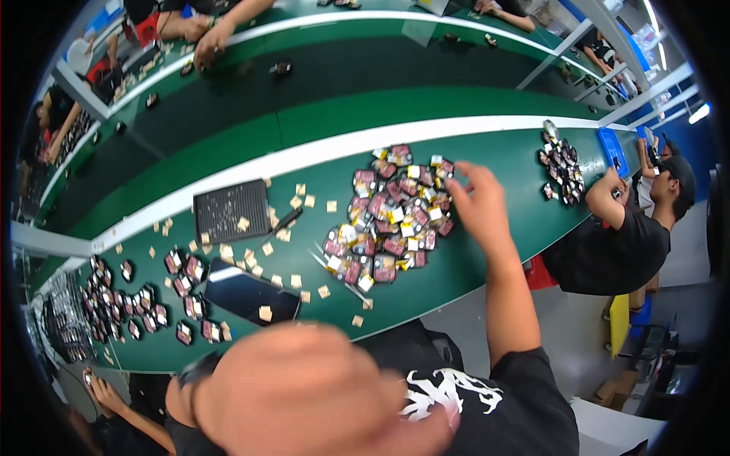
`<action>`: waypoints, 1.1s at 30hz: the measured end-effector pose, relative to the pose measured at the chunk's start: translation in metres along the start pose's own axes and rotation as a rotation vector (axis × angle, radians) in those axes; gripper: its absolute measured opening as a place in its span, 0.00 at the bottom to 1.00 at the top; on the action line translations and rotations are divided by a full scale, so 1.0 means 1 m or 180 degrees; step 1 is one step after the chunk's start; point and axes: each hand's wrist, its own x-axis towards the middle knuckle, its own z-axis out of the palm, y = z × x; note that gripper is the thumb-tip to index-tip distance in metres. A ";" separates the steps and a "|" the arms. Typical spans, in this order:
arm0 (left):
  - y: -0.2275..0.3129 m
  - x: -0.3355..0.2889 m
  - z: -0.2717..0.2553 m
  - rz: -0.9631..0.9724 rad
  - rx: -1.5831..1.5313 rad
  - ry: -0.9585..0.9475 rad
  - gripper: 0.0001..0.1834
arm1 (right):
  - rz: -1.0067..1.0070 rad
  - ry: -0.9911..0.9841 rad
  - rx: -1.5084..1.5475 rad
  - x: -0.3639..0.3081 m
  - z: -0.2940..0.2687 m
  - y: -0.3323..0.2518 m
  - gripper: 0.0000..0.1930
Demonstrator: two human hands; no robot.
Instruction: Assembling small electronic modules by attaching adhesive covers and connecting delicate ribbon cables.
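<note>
My right hand (484, 209) reaches over the right edge of a heaped pile of small devices (391, 205). They have black casings, maroon faces and white and yellow tags. A gap shows between its thumb and forefinger, which are beside the outermost pieces; I see nothing held. My left hand (304, 391) looms large at the bottom, close to the camera and smeared by motion, so its fingers and any small thing in them cannot be made out. Left of the pile lie a dark glossy flat panel (251, 292) and a thin black-handled tool (283, 222).
A black ribbed tray (230, 213) lies among scattered beige squares (331, 206). More devices (141, 302) cover the left of the green table (449, 285). A co-worker (627, 235) sits at right near another pile (561, 169) and a blue bin (610, 148). Beyond the white ledge (304, 156) runs a dark belt.
</note>
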 end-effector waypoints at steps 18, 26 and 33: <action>-0.013 -0.050 0.027 -0.0111 0.0228 0.0224 0.16 | 0.0624 -0.0011 0.0732 0.017 -0.026 0.017 0.07; -0.036 -0.135 0.065 -0.2256 -0.2360 0.0873 0.28 | -0.0759 -0.2455 0.1293 -0.117 -0.012 -0.198 0.13; -0.030 -0.197 0.076 -0.3203 -0.3962 0.0833 0.17 | -0.0097 -0.1328 0.1722 -0.176 0.006 -0.190 0.13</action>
